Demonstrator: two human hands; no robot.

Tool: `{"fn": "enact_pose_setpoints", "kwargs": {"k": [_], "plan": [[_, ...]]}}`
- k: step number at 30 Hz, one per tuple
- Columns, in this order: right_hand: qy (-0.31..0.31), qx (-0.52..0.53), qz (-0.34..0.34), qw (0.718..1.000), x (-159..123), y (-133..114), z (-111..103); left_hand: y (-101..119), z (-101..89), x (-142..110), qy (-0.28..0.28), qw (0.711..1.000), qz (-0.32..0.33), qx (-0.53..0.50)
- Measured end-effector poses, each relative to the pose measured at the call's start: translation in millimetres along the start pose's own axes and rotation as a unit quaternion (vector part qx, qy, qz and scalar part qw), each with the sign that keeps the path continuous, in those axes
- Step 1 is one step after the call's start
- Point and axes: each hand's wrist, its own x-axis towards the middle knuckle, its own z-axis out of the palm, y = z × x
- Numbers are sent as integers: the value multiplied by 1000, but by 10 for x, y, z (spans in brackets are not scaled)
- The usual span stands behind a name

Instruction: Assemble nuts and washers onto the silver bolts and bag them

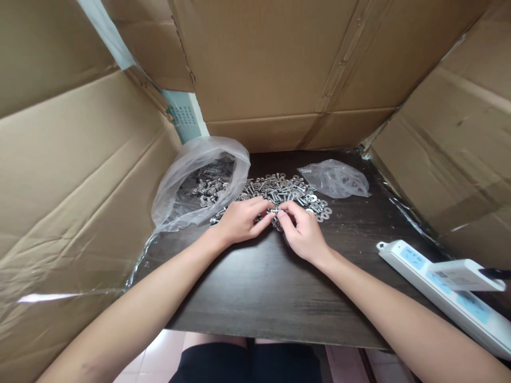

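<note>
A small metal bolt (275,211) lies crosswise between my two hands, just in front of the pile. My left hand (241,219) pinches its left end between thumb and fingers. The thumb and forefinger of my right hand (302,230) close on its other end. Fingertips partly cover the bolt, and whether a washer or nut sits on it is too small to tell. Behind my fingers spreads a heap of loose bolts and nuts (279,187). Flat washers (326,213) are scattered at the heap's right edge.
An open clear plastic bag (167,205) on the left contains assembled bolts (211,190). A smaller crumpled bag (337,180) lies at the back right. Cardboard walls (279,69) surround the dark table (239,287). On the right is a white power strip (443,290) with a plugged-in adapter.
</note>
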Motion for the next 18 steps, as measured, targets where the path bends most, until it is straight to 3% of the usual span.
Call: {"fn": "enact_pose_setpoints", "kwargs": {"k": [18], "plan": [[2,12,2,1000,13,32,-3,-23,33,-4,25,998,-14,-49]]}}
